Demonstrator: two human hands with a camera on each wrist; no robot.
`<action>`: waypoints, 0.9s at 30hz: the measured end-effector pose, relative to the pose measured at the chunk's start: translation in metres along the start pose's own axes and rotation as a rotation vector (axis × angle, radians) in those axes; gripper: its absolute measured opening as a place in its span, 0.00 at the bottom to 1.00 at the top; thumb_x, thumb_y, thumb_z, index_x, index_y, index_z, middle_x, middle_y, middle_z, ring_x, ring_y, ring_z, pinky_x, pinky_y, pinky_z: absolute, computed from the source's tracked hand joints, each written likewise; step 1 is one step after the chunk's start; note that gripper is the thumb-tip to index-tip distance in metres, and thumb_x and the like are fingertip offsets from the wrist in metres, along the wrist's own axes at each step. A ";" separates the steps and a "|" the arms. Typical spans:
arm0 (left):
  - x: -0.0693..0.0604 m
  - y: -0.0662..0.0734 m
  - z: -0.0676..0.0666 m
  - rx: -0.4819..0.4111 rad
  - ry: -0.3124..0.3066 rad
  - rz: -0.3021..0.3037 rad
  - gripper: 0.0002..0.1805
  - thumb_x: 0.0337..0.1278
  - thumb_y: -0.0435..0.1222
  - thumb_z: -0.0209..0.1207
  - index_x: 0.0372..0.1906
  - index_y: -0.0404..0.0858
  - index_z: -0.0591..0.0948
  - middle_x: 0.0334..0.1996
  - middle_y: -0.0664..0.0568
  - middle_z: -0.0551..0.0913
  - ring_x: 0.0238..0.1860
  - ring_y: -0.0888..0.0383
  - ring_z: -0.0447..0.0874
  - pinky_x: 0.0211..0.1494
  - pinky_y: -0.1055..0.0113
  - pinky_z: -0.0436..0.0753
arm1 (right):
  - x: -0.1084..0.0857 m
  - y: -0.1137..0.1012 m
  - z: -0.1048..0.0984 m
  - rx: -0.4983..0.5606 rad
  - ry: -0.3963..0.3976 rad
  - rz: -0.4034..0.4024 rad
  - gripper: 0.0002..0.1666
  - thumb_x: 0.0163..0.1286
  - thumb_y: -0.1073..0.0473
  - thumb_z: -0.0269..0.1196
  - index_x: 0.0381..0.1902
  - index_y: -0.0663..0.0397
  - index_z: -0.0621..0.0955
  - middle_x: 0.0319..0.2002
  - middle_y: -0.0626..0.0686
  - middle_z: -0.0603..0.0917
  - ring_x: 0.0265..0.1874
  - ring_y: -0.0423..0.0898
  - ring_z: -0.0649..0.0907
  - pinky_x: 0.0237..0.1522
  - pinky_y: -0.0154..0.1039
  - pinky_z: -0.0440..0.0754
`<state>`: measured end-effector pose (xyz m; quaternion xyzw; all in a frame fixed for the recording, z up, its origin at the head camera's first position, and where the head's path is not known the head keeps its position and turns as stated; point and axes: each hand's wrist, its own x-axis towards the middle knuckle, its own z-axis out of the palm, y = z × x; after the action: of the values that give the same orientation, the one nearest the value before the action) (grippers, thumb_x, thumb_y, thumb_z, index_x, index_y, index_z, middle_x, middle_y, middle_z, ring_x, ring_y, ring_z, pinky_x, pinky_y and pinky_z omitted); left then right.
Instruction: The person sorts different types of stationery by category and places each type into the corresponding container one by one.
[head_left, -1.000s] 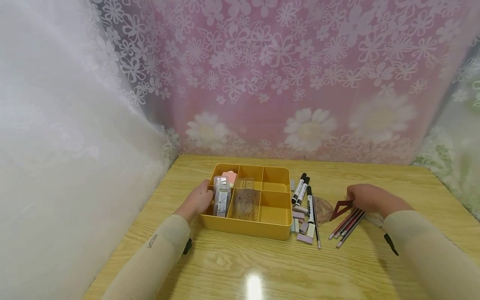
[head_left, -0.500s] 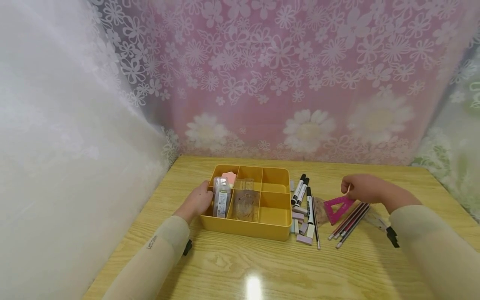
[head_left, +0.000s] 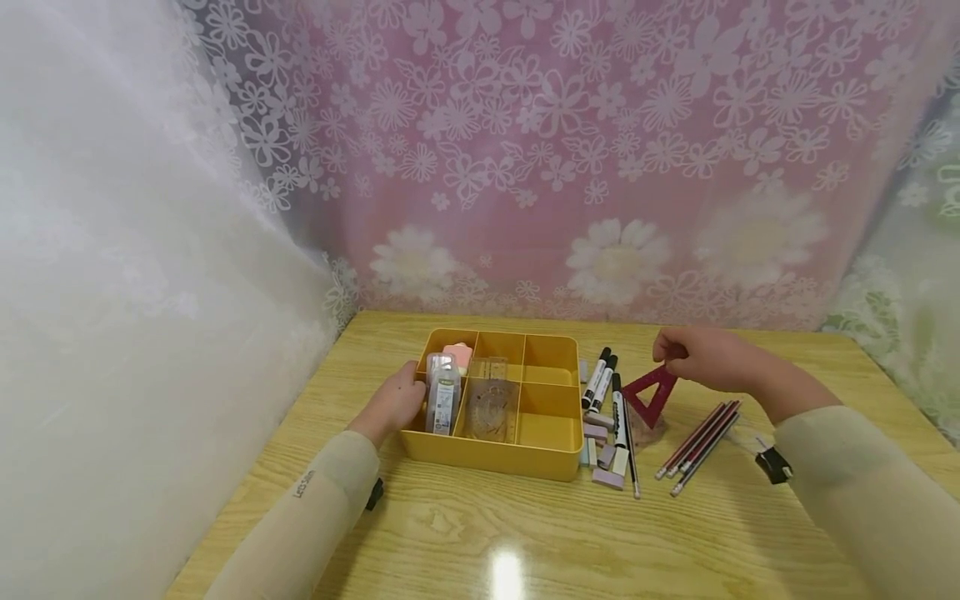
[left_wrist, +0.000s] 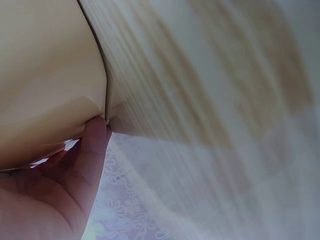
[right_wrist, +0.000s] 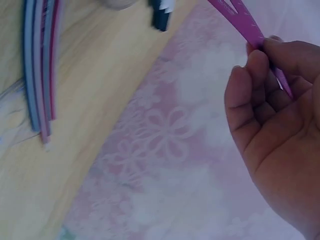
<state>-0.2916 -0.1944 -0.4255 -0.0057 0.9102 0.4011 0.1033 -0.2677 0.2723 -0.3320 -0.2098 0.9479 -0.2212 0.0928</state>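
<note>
Magenta plastic hung from the right hand [head_left: 708, 360], pinched by one corner: a triangular set square [head_left: 664, 399]. Leftward, past white black-capped markers [head_left: 593, 387], lay the six-compartment yellow tray [head_left: 487, 457], long axis running side to side, its left wall gripped by the left hand [head_left: 393, 400].

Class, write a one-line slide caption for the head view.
The right hand pinches a magenta set square while the left hand grips a yellow six-compartment tray at its side.

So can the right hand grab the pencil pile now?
Probably not quite yet: the right hand is pinching the triangle. But nothing seems to lie on the pencil pile, so the way looks free once the triangle is put down.
</note>
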 end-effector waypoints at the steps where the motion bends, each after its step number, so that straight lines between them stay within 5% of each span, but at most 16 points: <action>1: 0.000 0.000 0.000 -0.002 0.000 0.000 0.28 0.76 0.42 0.40 0.75 0.37 0.61 0.69 0.42 0.71 0.71 0.44 0.66 0.73 0.41 0.61 | 0.001 -0.005 -0.001 0.000 0.013 -0.007 0.07 0.71 0.67 0.58 0.46 0.56 0.77 0.36 0.50 0.80 0.28 0.46 0.73 0.31 0.43 0.73; 14: 0.000 -0.001 0.000 0.008 0.000 0.027 0.29 0.76 0.42 0.39 0.75 0.37 0.61 0.68 0.42 0.72 0.71 0.44 0.66 0.73 0.42 0.63 | 0.011 -0.074 -0.007 0.045 0.245 -0.060 0.09 0.77 0.55 0.60 0.51 0.49 0.80 0.42 0.48 0.85 0.40 0.49 0.81 0.45 0.50 0.80; 27: -0.001 -0.001 0.001 -0.002 -0.003 0.024 0.29 0.76 0.42 0.39 0.76 0.38 0.60 0.68 0.42 0.72 0.71 0.44 0.65 0.73 0.42 0.62 | 0.047 -0.129 0.009 0.108 0.238 -0.141 0.08 0.80 0.57 0.55 0.49 0.48 0.80 0.42 0.49 0.85 0.34 0.47 0.82 0.40 0.45 0.84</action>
<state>-0.2908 -0.1949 -0.4269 0.0059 0.9096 0.4032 0.0998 -0.2617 0.1435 -0.2850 -0.2429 0.9218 -0.3013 -0.0245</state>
